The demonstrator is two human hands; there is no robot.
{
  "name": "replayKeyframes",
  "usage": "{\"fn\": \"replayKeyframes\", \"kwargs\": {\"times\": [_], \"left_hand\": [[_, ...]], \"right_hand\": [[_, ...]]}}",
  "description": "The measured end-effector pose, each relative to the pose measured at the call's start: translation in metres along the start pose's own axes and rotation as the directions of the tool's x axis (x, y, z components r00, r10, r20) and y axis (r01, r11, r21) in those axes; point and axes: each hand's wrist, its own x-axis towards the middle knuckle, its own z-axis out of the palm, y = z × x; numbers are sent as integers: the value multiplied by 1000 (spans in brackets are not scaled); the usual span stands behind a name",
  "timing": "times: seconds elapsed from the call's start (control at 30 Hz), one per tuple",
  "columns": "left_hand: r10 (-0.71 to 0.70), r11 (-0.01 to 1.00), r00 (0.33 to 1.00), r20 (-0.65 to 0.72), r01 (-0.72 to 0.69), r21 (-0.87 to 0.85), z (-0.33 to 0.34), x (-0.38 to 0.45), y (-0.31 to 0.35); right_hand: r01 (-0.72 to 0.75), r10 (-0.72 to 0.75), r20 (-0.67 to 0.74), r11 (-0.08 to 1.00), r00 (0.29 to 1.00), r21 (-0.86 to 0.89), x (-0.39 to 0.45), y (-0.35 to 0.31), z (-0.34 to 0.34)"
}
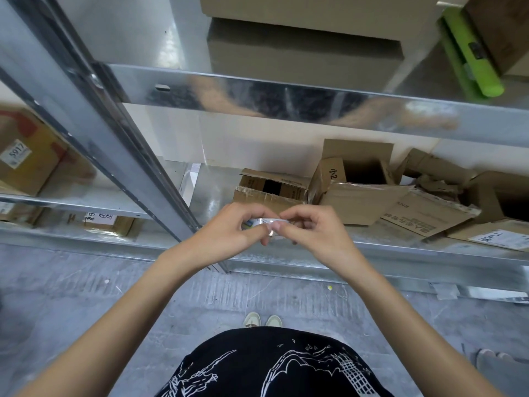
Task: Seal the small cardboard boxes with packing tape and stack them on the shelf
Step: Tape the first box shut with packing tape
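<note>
I judge sealing barely begun: my left hand point(229, 230) and right hand point(312, 230) pinch the clear tape roll point(264, 223) between fingertips, picking at it, while open cardboard boxes point(357, 193) beyond them lie unsealed, unstacked.

Grey concrete floor point(86, 305), scuffed and flecked with pale spots, fills the 6 to 9 o'clock region. A galvanised steel shelving unit occupies the upper half: a slanted upright post point(114, 144) runs from 10 o'clock toward centre, and a bright horizontal shelf beam point(286, 96) crosses at 12 o'clock, mirroring blurred shapes. A lower shelf edge point(429, 262) spans 3 to 9 o'clock. Behind the shelving at centre stands a plain off-white wall point(243, 138). A lime-green roll point(469, 53) lies on the upper shelf at 1 o'clock. At 9 o'clock a neighbouring bay holds a yellow-brown labelled carton point(25, 156). Lighting is even and diffuse, with soft glare on metal.
</note>
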Motion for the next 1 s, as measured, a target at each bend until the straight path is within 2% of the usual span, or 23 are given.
{"fn": "replayKeyframes", "kwargs": {"times": [0.23, 0.8, 1.0], "left_hand": [[13, 999, 1000, -22, -12, 48, 3, -3, 4], [44, 994, 994, -101, -33, 107, 8, -6, 5], [30, 990, 995, -91, -17, 139, 11, -6, 5]], "right_hand": [[32, -37, -51, 995, 998, -98, -1, 1, 1], [-14, 12, -55, 999, 998, -36, 2, -5, 3], [-31, 28, -120, 999, 992, -24, -2, -1, 3]]}}
